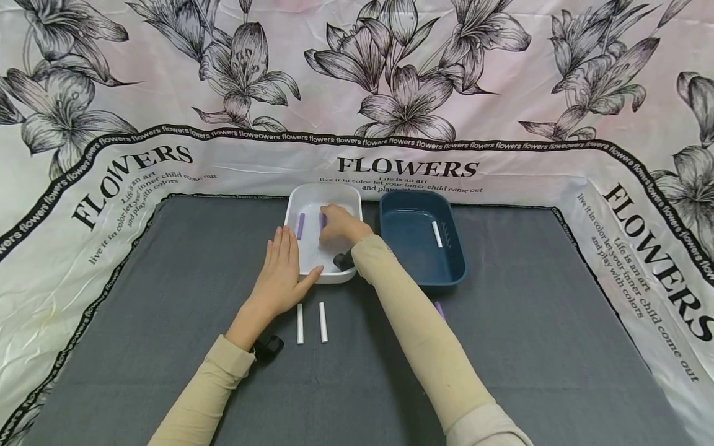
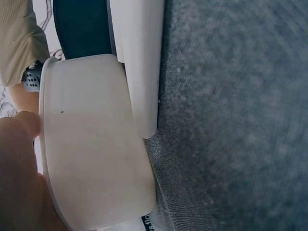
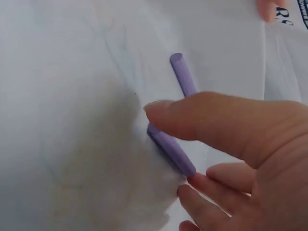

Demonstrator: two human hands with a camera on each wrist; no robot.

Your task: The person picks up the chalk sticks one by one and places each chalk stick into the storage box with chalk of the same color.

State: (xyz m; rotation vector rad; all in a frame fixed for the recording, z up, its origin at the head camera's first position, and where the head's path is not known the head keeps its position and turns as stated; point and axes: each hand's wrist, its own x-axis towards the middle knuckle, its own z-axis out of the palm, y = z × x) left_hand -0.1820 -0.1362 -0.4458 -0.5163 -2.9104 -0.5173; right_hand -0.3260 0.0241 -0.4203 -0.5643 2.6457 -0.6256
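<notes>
In the head view, my right hand (image 1: 341, 224) reaches into the white tray (image 1: 329, 277). Thumb and fingers are around a purple chalk stick (image 3: 173, 154) low over the tray floor; the thumb covers part of it in the right wrist view. Another purple chalk stick (image 1: 301, 227) lies beside it, nearer the tray's left wall. My left hand (image 1: 279, 272) rests against the tray's front left corner, fingers straight along the left side and thumb along the front rim. Two white chalk sticks (image 1: 323, 322) lie on the grey cloth in front of the tray.
A dark blue tray (image 1: 415, 266) stands right of the white one, with a white chalk stick (image 1: 437, 234) inside. Partly hidden by the right sleeve, a purple chalk stick (image 1: 440, 310) lies in front of it. The grey cloth (image 1: 195, 279) has a flower-printed border.
</notes>
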